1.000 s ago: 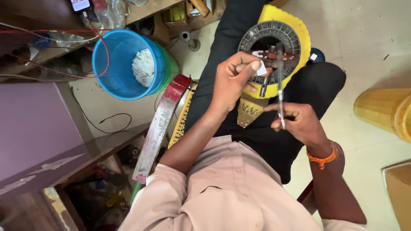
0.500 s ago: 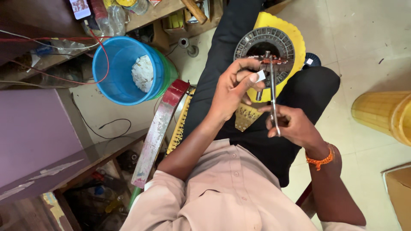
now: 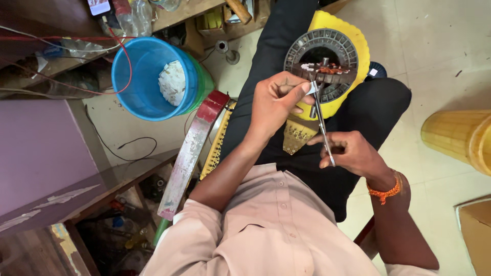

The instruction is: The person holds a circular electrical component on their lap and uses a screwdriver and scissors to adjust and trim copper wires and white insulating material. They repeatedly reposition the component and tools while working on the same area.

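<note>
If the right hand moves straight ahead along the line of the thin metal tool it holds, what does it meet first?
Probably the left hand's fingertips, pinching a small white piece at the tool tip, then the round stator. The right hand sits lower; depth is unclear.

2 hands (image 3: 279, 105), 1 scissors (image 3: 321, 122), 1 bucket (image 3: 148, 76).

A person's left hand (image 3: 276, 105) pinches what seems a small white strip at a round grey slotted stator (image 3: 321, 64) on their lap; right hand (image 3: 348, 152) grips slim scissors (image 3: 321, 122).
</note>
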Motion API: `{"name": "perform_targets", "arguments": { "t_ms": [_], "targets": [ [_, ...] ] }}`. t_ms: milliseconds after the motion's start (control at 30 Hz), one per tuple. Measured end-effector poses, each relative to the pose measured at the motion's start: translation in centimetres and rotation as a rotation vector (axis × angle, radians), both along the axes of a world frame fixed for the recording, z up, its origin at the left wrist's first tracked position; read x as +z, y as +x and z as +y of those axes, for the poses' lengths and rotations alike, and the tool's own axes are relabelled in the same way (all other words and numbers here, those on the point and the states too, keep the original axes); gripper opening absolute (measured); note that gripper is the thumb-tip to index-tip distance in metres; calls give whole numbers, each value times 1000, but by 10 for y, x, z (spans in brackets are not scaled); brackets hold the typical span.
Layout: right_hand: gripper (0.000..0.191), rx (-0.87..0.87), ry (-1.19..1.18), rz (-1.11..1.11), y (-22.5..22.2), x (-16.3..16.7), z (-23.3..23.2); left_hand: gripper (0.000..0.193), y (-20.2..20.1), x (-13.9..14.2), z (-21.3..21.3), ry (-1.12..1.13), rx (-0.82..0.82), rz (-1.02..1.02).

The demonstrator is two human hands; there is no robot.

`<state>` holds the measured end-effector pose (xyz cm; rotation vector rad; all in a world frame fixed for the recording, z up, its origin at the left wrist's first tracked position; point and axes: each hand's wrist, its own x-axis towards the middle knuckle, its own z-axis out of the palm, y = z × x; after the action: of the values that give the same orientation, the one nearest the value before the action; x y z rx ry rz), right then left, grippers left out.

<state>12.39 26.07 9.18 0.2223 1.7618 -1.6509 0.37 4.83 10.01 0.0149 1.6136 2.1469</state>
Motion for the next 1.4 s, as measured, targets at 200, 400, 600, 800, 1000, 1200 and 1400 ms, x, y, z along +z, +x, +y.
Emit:
{"name": "perform_targets", "arguments": {
  "t_ms": [200, 400, 600, 800, 1000, 1200, 1400],
  "targets": [
    [38, 20, 57, 22, 1, -2, 3, 13, -3, 1, 2, -6, 7, -1],
    [22, -39, 50, 32, 6, -11, 5, 13, -14, -1, -1, 43, -79, 9],
    [36, -352, 208, 396, 3, 6, 18, 19, -33, 16, -16, 282, -177, -103],
    [43, -430, 379, 249, -48, 55, 88, 18, -39, 10, -39, 470, -144, -274],
    [38, -304, 453, 355, -119, 87, 126, 19, -45, -14, -60, 331, 70, -172],
    [28, -266, 661, 526, -253, 125, 147, 25, -54, -19, -69, 214, 25, -124],
    [30, 28, 1007, 653, -415, 137, 127, 15, -58, -35, -81, 281, -52, -222]
  ]
}}
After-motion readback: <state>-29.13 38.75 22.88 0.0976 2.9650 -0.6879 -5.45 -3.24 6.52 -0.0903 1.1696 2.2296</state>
